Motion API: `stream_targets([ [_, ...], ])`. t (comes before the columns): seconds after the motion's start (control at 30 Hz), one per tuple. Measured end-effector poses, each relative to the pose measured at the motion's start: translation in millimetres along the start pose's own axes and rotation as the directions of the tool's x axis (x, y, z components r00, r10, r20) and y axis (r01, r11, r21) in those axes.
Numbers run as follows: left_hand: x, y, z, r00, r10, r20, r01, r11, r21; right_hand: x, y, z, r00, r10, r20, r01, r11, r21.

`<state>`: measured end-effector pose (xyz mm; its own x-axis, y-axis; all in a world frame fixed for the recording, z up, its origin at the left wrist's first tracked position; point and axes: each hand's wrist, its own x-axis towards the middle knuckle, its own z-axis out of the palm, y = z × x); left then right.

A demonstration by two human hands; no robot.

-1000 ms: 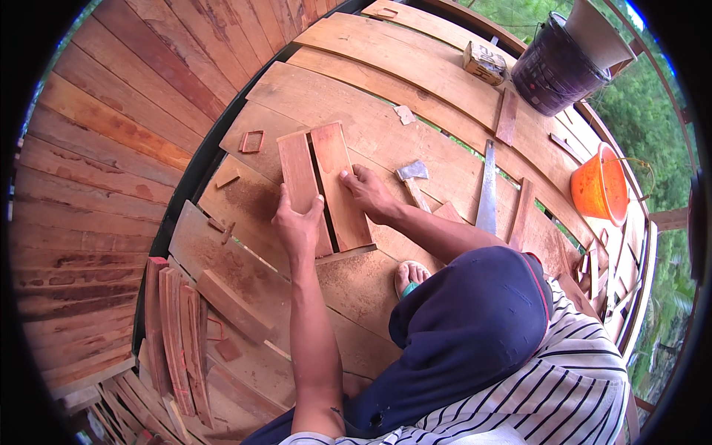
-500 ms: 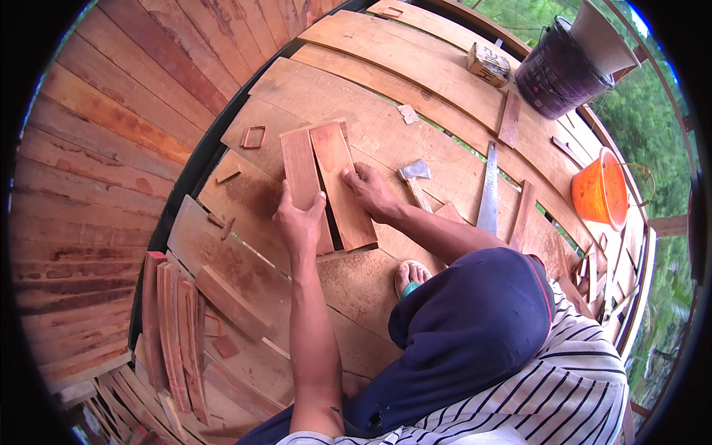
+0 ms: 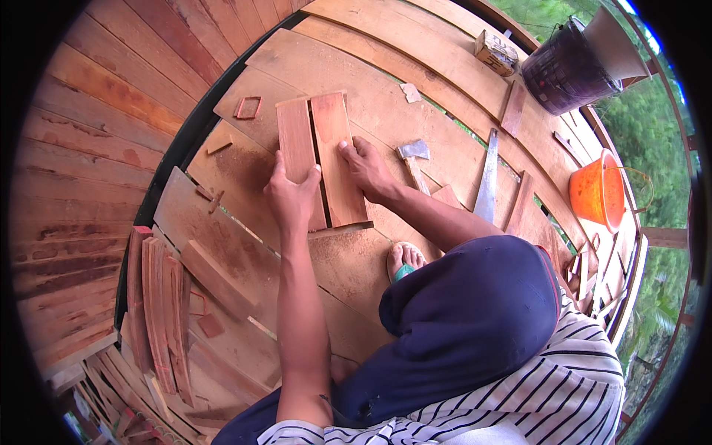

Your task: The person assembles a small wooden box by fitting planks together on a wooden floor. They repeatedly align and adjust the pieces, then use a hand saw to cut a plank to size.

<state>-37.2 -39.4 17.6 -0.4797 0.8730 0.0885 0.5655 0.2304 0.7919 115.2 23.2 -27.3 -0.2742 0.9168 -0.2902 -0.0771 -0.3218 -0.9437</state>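
I have the left hand (image 3: 290, 196) clasped on the outer edge of the left board (image 3: 297, 141), the right hand (image 3: 371, 176) on that of the right board (image 3: 331, 122), thumbs on top, over the plank floor (image 3: 352, 278); a narrow slit parts the boards, a hatchet (image 3: 415, 150) near the right wrist.

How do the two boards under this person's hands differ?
The left board looks pinker; the right board looks yellower. The left hand holds the left board, while the right hand holds the right board. Both are long, flat and wooden.
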Motion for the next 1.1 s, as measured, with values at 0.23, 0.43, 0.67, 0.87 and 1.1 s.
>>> stream_targets([
  [0.23, -3, -2, -2, 0.999, 0.030, -0.032, -0.032, 0.998, -0.045, -12, -16, 7, 1.000, 0.007, 0.000, -0.007, 0.999, 0.040],
  [0.43, -3, 2, -1, 0.998, 0.047, -0.037, -0.048, 0.998, -0.044, -10, -11, 5, 0.999, 0.025, -0.049, -0.025, 1.000, -0.006],
  [0.67, -2, -6, -2, 0.998, 0.054, -0.017, -0.055, 0.998, -0.041, -10, -7, 11, 0.999, 0.017, -0.044, -0.013, 0.997, 0.080],
  [0.87, -3, -8, -2, 0.998, 0.065, 0.000, -0.065, 0.998, -0.023, -8, -5, 10, 0.999, 0.007, -0.049, -0.003, 0.996, 0.089],
  [1.1, -2, -8, -2, 0.999, 0.044, 0.002, -0.044, 0.998, -0.037, -6, -1, 11, 0.997, 0.004, -0.078, 0.002, 0.997, 0.071],
])
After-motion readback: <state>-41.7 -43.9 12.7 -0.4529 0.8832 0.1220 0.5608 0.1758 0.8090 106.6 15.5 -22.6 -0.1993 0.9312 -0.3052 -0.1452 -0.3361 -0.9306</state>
